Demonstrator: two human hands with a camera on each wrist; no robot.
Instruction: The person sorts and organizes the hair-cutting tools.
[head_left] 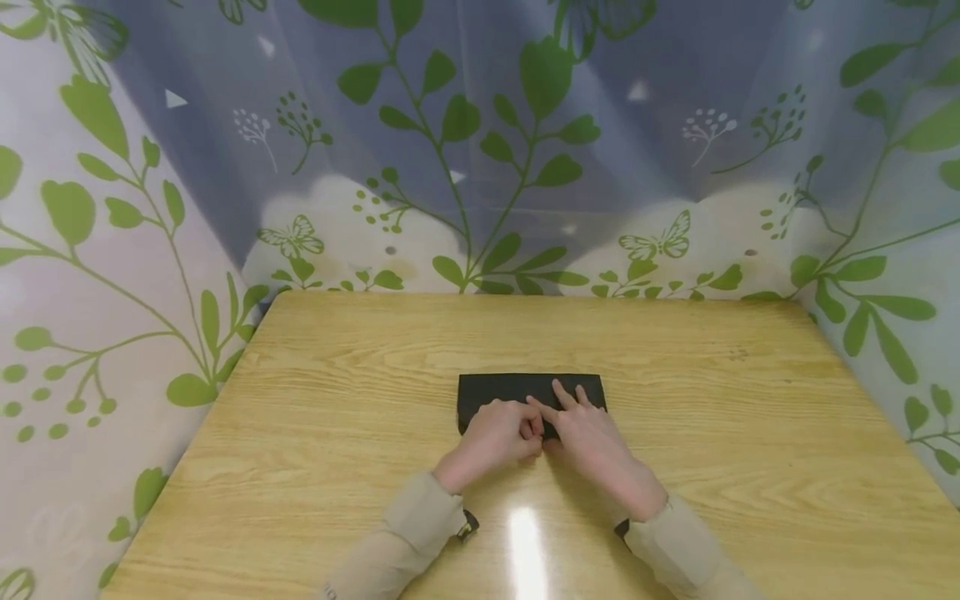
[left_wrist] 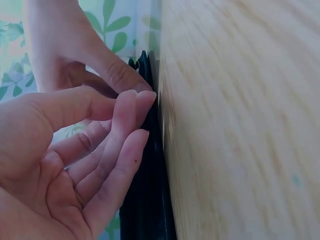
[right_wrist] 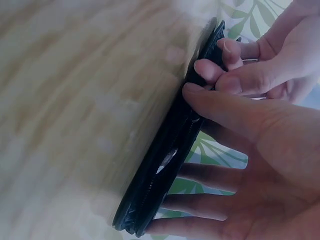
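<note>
A black zip wallet (head_left: 495, 387), long and flat, lies on the wooden table with its zipped edge towards me. My left hand (head_left: 495, 437) is at the middle of that near edge, thumb and fingertips pinched together there; whatever small part sits between them is hidden. In the right wrist view the zip runs along the side of the wallet (right_wrist: 159, 172), where its folded layers show. My right hand (head_left: 592, 433) lies over the right half, fingers spread and straight across the top. Its thumb (right_wrist: 220, 107) presses the near edge beside the left fingertips.
The wooden table (head_left: 337, 400) extends on all sides of the wallet, with a bright reflection on its near part. A curtain (head_left: 465, 183) printed with leaves and butterflies hangs along the back and both sides.
</note>
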